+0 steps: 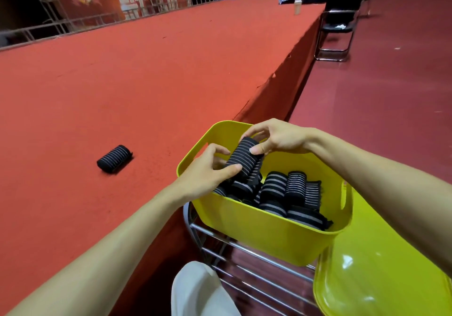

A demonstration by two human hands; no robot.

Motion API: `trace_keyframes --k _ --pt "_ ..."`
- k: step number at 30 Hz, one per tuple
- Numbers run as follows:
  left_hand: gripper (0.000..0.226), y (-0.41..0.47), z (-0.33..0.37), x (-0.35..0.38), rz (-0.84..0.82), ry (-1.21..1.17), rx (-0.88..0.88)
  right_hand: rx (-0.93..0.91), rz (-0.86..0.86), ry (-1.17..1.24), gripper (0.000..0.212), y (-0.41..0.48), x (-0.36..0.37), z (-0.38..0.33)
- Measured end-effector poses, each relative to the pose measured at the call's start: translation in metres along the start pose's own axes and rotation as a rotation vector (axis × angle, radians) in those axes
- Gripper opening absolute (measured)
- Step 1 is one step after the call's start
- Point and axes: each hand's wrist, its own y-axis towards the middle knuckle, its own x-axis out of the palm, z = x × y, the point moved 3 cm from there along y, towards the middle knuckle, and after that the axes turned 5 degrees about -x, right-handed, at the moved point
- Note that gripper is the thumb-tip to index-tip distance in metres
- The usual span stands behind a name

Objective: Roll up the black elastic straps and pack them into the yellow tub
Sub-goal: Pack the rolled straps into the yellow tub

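Both my hands hold one rolled black elastic strap with grey stripes [244, 156] over the yellow tub [264, 230]. My left hand [208, 169] pinches its lower end between thumb and fingers. My right hand [276, 137] grips its upper end from above. The roll is tilted, its lower end just above the straps inside the tub. Several rolled straps [291, 193] stand packed in the tub. Another rolled strap [114, 159] lies alone on the red carpeted stage to the left.
The tub sits on a metal wire rack [244, 266] beside the red stage [122, 83]. A yellow plastic seat [381, 266] is at the lower right. A black chair [340, 17] and a cup [297, 7] stand far back, near a seated person.
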Motion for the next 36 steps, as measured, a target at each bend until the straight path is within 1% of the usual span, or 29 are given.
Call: trace_keyframes --k 2,6,10,15,18,21,23,25,28,30,33,36 --pt "0.032 0.0 -0.004 -0.001 -0.005 0.133 0.05 0.097 0.01 -0.086 0.033 0.003 -0.005 0.022" --pt "0.018 0.001 -0.012 -0.012 0.12 0.234 0.135 0.289 0.002 -0.233 0.044 0.01 -0.004 0.061" --pt "0.013 0.005 -0.019 -0.022 0.247 0.199 0.183 0.351 -0.01 -0.391 0.047 0.026 -0.001 0.084" --pt "0.013 0.006 -0.024 -0.027 0.289 0.164 0.231 0.411 -0.101 -0.59 0.051 0.04 0.004 0.098" --pt "0.014 0.005 -0.026 -0.03 0.32 0.139 0.243 0.42 -0.129 -0.744 0.046 0.04 0.004 0.094" --pt "0.014 0.001 -0.024 -0.034 0.358 0.13 0.239 0.352 -0.096 -0.936 0.045 0.04 0.002 0.077" --pt "0.015 -0.002 -0.024 -0.037 0.377 0.121 0.224 0.292 -0.053 -0.969 0.042 0.043 0.003 0.063" --pt "0.015 -0.009 -0.023 -0.043 0.398 0.111 0.206 0.206 0.01 -0.966 0.032 0.043 0.008 0.044" --pt "0.017 -0.022 -0.022 -0.054 0.424 0.1 0.177 0.036 0.149 -0.85 0.016 0.043 0.018 0.008" --pt "0.018 -0.034 -0.024 -0.065 0.446 0.092 0.156 -0.087 0.22 -0.746 0.009 0.044 0.03 -0.021" --pt "0.015 -0.051 -0.035 -0.085 0.475 0.068 0.085 -0.241 0.256 -0.622 0.011 0.052 0.059 -0.063" --pt "0.015 -0.068 -0.054 -0.108 0.518 0.021 0.008 -0.366 0.244 -0.534 0.011 0.067 0.093 -0.098"
